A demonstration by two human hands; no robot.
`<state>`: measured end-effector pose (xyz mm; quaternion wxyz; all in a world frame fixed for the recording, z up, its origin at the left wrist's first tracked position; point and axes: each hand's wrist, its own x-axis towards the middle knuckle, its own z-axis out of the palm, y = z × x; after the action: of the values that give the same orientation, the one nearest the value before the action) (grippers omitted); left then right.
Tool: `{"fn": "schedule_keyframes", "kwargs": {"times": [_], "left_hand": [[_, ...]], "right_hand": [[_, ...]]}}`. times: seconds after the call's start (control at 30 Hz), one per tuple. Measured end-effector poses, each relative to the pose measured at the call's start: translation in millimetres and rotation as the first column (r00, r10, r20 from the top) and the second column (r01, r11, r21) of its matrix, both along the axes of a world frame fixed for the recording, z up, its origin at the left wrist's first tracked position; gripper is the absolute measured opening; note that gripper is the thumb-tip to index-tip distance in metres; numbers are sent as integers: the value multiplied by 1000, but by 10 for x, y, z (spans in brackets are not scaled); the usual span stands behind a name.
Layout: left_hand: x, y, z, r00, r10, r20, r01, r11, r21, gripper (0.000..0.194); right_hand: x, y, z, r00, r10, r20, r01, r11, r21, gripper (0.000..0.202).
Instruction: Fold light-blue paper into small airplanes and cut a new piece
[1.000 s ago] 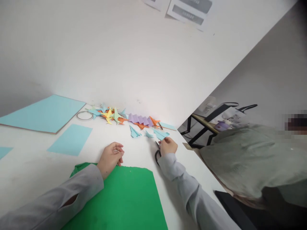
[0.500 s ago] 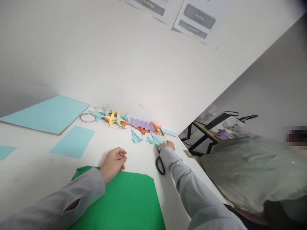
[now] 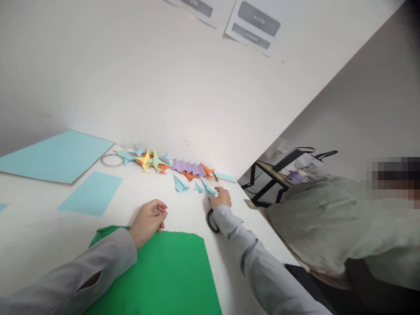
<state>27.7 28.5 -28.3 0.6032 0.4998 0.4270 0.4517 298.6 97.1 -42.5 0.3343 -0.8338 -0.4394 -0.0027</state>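
Note:
My right hand (image 3: 221, 197) is at the right end of a row of folded paper pieces, its fingers closed at the tail of a light blue paper plane (image 3: 209, 188). Black-handled scissors (image 3: 210, 222) lie just below that hand, partly covered by it and the sleeve. Close to the plane are a small light blue folded piece (image 3: 198, 187) and another light blue paper plane (image 3: 180, 184). At the far edge of a green sheet (image 3: 170, 271) rests my left hand (image 3: 149, 222), fingers loosely curled and slightly apart, with nothing visible in them.
Along the wall lie several colourful origami pieces (image 3: 147, 160) and a purple pleated strip (image 3: 187, 167). Left are a round ring (image 3: 112, 160), a light blue sheet (image 3: 92, 193) and a larger blue sheet (image 3: 55, 155). A person in a grey-green top (image 3: 315, 218) is at the right.
The view has shifted slightly, moving everything a little left. My right hand's fingers have come over the tail of the light blue paper plane. My left hand stays by the green sheet.

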Motion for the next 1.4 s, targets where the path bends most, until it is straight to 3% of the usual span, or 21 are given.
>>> {"fn": "schedule_keyframes", "kwargs": {"times": [0.23,0.43,0.7,0.87,1.0,1.1,1.27,1.4], "left_hand": [[13,-5,-20,1000,-26,-11,26,999,-31,12],[22,3,-24,999,-33,-2,33,998,-54,11],[23,5,-37,999,-50,-10,49,998,-50,9],[24,2,-52,999,-43,-3,43,998,-45,8],[32,-1,-52,999,-47,-7,47,998,-47,7],[37,-4,-54,999,-53,-8,53,998,-41,6],[33,1,-42,999,-39,-9,38,999,-34,7],[25,10,-30,999,-38,-4,38,998,-47,7]], "right_hand": [[276,126,30,997,-69,-43,63,990,-125,37],[291,205,27,984,-152,-90,133,972,-193,39],[151,269,-9,972,-174,-157,158,982,-107,23],[71,106,97,975,-140,-170,148,988,36,18],[-134,-102,280,975,-162,-151,187,969,164,29],[-455,-181,345,992,-31,-122,60,967,248,32],[-1065,-110,164,976,162,-144,-132,972,194,23],[-1216,30,29,979,121,-165,-104,989,105,22]]}}
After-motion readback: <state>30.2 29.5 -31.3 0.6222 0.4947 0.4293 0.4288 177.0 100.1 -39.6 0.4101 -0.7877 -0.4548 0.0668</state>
